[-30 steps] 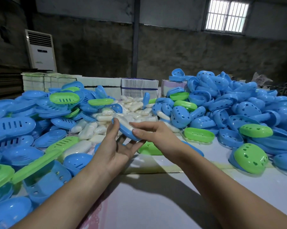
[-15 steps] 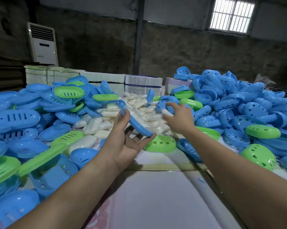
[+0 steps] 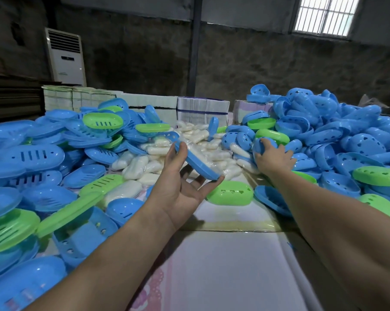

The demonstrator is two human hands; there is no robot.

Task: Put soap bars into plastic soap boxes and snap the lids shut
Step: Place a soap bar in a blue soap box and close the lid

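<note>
Broadly, by size: right-hand heap of blue soap-box lids (image 3: 337,131), piled high and loosely, rising to the far right; a lid pulled from its near-left face could set neighbours sliding onto the open room below. Left-hand heap of slotted blue and green trays (image 3: 32,158), equally loose, crowding the near-left edge of the table (image 3: 223,265), whose pale bare strip runs down the middle toward the viewer, the only free room for moving. Central mound of wrapped white soap bars (image 3: 144,162), far of both hands, between the two heaps. Green lid (image 3: 231,193), lying alone just right of the left hand. Left hand (image 3: 180,187), palm up, thumb and fingertips holding a blue tray (image 3: 195,160) with a wrapped bar in it, tilted down to the right; judged risk: the bar slips out of that slope. Right hand (image 3: 273,159), fingers curled round a blue lid (image 3: 262,142) at the heap's near-left face; a mismatched or skewed lid would likely fail to snap.
</note>
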